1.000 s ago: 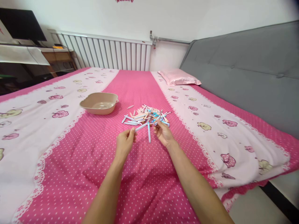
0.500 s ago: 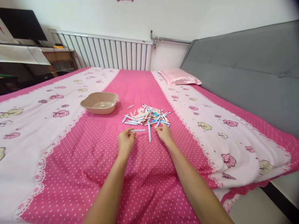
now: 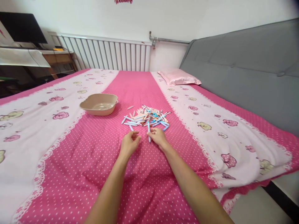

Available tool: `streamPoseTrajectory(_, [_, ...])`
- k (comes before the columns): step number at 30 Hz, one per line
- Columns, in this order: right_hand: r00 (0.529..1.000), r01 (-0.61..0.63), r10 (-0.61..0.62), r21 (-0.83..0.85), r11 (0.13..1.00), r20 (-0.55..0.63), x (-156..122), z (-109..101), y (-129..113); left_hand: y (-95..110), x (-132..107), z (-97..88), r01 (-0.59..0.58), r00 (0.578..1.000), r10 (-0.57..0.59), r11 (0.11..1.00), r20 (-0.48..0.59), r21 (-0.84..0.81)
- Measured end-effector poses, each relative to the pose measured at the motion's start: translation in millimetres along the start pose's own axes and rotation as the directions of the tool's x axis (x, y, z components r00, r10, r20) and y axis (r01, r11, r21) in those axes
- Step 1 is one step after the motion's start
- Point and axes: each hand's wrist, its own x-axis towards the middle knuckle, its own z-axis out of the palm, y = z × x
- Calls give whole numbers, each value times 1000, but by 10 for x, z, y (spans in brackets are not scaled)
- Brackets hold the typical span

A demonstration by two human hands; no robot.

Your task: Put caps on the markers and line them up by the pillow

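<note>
A loose pile of pens and thin sticks (image 3: 151,115), pale blue, pink, white and peach, lies on the pink dotted bedspread. My right hand (image 3: 158,137) has its fingertips closed at a pale lavender and blue marker pen (image 3: 149,128), which points toward me at the pile's near edge. To the left, my left hand (image 3: 130,142) is empty, with thumb and fingers apart. Just beyond its fingers lies another pale pen (image 3: 131,128). A few more blue pens (image 3: 165,128) rest past my right hand.
A beige plastic basin (image 3: 99,109) stands on the bed, left of the pile. Farther back are a pink pillow (image 3: 179,77), a grey padded headboard (image 3: 243,59) and a white radiator (image 3: 102,53). A desk with a monitor (image 3: 23,28) is at far left.
My left hand has let go of a pale pen, which now lies beyond its fingers. My right hand has moved left from the blue pens to the marker pen in the middle.
</note>
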Motion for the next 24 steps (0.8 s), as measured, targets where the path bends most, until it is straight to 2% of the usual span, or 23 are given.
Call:
streamPoseTrajectory(6, [979,-77,4,348,934,205,-120,20,-171,150,-116,82,-21,997,21,1000,68,-4])
streamPoseTrajectory(11, [967,-114,-4,444,889,256,-185,6,-227,236,-166,72,-82,996,88,980,-27,183])
streamPoseTrajectory(14, [978,-103,4,468,877,208,-156,-11,-227,244,-181,41,-89,993,103,967,-49,239])
streamPoseTrajectory(19, [998,-66,49,472,879,47,-75,-32,-188,250,-194,31,-81,992,107,950,-71,302])
streamPoseTrajectory(24, [998,-57,57,452,890,14,-51,-45,-161,251,-195,25,-72,995,87,960,-43,271])
